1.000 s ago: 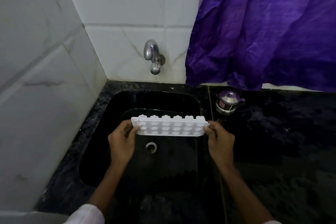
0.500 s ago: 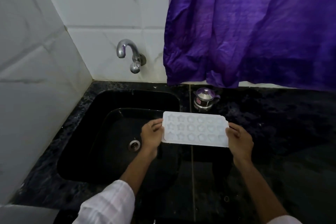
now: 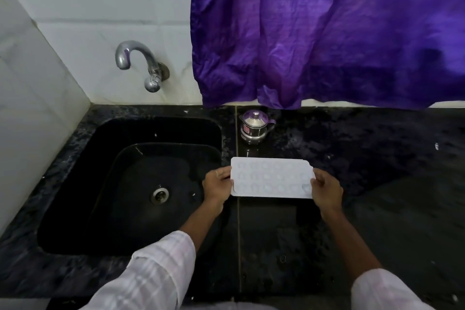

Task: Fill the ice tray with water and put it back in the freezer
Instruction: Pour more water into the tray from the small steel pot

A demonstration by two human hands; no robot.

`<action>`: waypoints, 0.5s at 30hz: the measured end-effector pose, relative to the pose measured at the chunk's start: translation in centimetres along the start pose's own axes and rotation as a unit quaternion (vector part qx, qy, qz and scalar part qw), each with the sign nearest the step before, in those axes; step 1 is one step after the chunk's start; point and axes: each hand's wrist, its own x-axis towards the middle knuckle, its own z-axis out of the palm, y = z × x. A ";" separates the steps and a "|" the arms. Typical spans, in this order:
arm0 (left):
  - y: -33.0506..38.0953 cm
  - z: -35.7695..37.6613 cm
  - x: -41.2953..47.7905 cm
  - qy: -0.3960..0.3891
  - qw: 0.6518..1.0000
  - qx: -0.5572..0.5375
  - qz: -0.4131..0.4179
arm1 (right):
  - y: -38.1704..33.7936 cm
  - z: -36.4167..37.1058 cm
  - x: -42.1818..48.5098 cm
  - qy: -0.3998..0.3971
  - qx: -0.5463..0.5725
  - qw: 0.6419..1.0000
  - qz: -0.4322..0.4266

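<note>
A white ice tray [image 3: 271,177] with several small shaped cells lies level over the black counter, just right of the sink, open side up. My left hand [image 3: 217,185] grips its left short edge. My right hand [image 3: 326,189] grips its right short edge. The chrome tap [image 3: 137,63] juts from the tiled wall above the black sink [image 3: 108,148], and no water runs from it. Whether the cells hold water is unclear from this view. The freezer is not in view.
A small steel lidded pot [image 3: 254,128] stands on the black counter [image 3: 377,158] just behind the tray. A purple curtain [image 3: 327,33] hangs over the counter's back edge. White tiled walls close the left side and the back. The sink drain [image 3: 159,195] is uncovered.
The tray was tilted over the sink with its underside toward me; both hands turned it open side up and carried it right, from over the sink to over the counter.
</note>
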 end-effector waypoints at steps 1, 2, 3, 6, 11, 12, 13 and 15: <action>-0.1 0.1 0.0 0.002 1.000 0.007 0.003 | 0.1 0.0 0.1 -0.005 -0.003 1.000 -0.001; -0.3 0.1 0.0 0.004 1.000 0.011 0.007 | 0.1 0.0 0.1 -0.012 -0.006 1.000 -0.002; -0.4 0.1 0.1 0.005 1.000 0.015 0.010 | 0.2 0.0 0.2 -0.017 -0.009 1.000 0.001; -0.4 0.1 0.2 0.004 0.999 0.028 0.018 | 0.1 0.0 0.4 -0.022 -0.009 1.000 0.002; -0.6 -0.4 0.6 -0.007 1.000 0.018 0.012 | 0.4 -0.3 0.6 -0.030 -0.042 0.998 -0.021; -0.7 -0.6 0.7 -0.008 1.000 0.012 0.010 | 0.5 -0.3 0.7 -0.026 -0.054 0.998 -0.032; -0.7 -0.8 0.7 -0.010 1.000 0.009 0.009 | 0.5 -0.3 0.7 -0.018 -0.066 0.997 -0.042; -0.8 -1.4 0.8 -0.009 1.000 0.002 0.008 | 0.3 -0.3 0.5 0.000 -0.080 0.995 -0.065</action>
